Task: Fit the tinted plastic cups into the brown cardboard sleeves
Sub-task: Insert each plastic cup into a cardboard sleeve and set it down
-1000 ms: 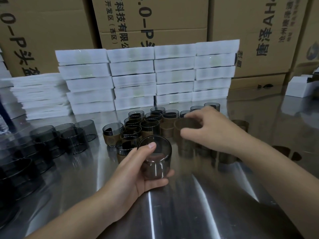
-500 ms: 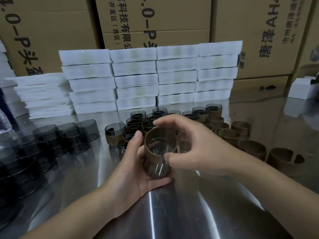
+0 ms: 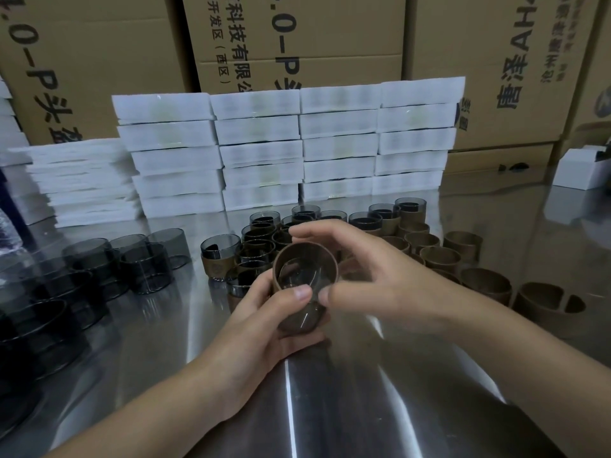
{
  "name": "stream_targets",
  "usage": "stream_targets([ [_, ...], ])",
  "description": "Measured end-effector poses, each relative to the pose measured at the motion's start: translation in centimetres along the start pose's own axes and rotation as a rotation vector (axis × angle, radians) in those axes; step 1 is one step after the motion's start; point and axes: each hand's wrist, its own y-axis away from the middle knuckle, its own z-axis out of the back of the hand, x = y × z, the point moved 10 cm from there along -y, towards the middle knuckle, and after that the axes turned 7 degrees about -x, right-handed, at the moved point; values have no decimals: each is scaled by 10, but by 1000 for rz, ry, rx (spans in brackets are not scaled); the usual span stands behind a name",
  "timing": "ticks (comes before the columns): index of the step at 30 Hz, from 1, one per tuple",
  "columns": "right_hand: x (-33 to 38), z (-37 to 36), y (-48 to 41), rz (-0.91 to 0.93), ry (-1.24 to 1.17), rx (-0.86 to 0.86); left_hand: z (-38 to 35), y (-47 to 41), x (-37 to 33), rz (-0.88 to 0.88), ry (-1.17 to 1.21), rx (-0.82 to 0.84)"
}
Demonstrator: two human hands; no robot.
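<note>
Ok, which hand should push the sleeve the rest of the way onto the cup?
Likely right. The right hand curls over the rim of the brown cardboard sleeve, while the left hand grips the tinted plastic cup from below.

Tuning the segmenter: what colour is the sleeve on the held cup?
Brown cardboard sleeve over a smoky grey cup; shows in the head view.

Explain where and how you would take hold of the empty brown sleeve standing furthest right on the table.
Its round outer wall, from above with the right hand. The sleeve stands upright, open end up, with bare table to its near and right sides, so fingers can span it. Squeeze lightly: a thin hollow ring probably buckles.
</note>
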Motion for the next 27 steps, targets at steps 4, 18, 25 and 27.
stream_targets([
  [4, -16, 6, -4, -155, -134, -50, -3, 5, -11, -84, -82, -2],
  [18, -22, -1, -2, -165, -175, 129, 0, 5, -8, -63, -179, -3],
  [25, -27, 1, -3, -167, -122, 151, -3, 7, -5, -40, -165, 9],
  [27, -27, 3, -4, -164, -118, 136, -3, 7, -8, -49, -167, 18],
])
